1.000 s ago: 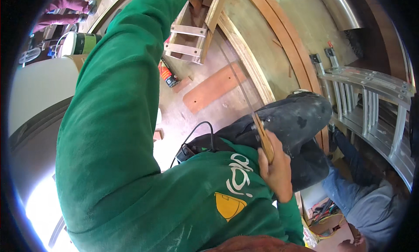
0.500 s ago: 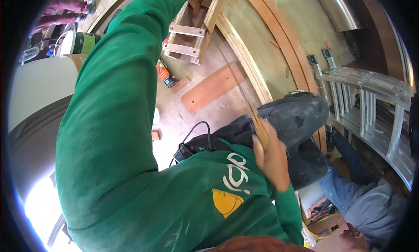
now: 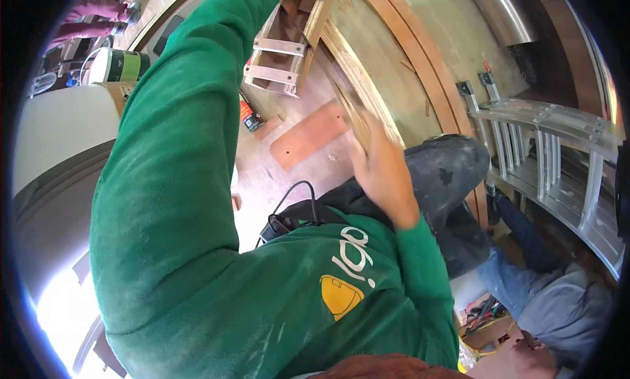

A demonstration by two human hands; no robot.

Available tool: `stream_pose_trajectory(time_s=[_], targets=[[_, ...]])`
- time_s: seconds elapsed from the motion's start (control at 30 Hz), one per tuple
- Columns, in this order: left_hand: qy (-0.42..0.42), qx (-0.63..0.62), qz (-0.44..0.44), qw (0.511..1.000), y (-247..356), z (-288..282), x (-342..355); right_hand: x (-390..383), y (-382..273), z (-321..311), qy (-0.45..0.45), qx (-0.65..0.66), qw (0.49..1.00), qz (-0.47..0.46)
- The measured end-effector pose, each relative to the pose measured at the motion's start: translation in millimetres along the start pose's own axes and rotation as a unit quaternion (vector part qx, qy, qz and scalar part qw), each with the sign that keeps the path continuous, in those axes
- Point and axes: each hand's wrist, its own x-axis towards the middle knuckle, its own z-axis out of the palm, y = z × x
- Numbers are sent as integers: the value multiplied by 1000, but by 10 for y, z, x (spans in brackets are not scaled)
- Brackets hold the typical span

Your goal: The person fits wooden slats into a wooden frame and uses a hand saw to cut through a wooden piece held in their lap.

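My right hand point(image 3: 386, 172) is closed around the wooden handle of a handsaw point(image 3: 358, 128), seen almost edge-on and blurred by motion. Its thin blade runs away from me toward a narrow wooden frame with cross slats point(image 3: 279, 47), where the far end of the blade meets the frame's right side. My left arm, in a green sleeve point(image 3: 177, 136), stretches toward the same frame; its hand lies beyond the upper edge of the picture. On the floor beside the frame is a reddish-brown board with two holes point(image 3: 305, 139).
A dark can with an orange-red label point(image 3: 250, 116) stands near the frame. Long planks point(image 3: 420, 51) run along the right. Farther right are clamps point(image 3: 467, 93) and an aluminium ladder point(image 3: 551, 123). Another person in grey point(image 3: 558, 307) is at lower right; a white bucket point(image 3: 118, 65) stands far left.
My right hand has pushed the handsaw away from me, toward the wooden frame. The left arm and the frame stay nearly in place, with a slight shift of the whole view.
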Motion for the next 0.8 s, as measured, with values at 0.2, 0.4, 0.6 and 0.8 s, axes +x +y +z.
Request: stream_pose_trajectory(time_s=[0.2,0.4,0.6,0.8], targets=[[6,45,13,999,-133,-67,-10,-1167,-135,-562,-72,-15,989,128],[3,101,35,994,-54,-87,-9,196,-5,71,-24,7,999,31],[-13,271,125,954,51,10,-62,91,54,73,-2,1,1000,15],[-34,530,310,789,-423,-30,486,-1101,-82,-461,-68,-3,989,131]])
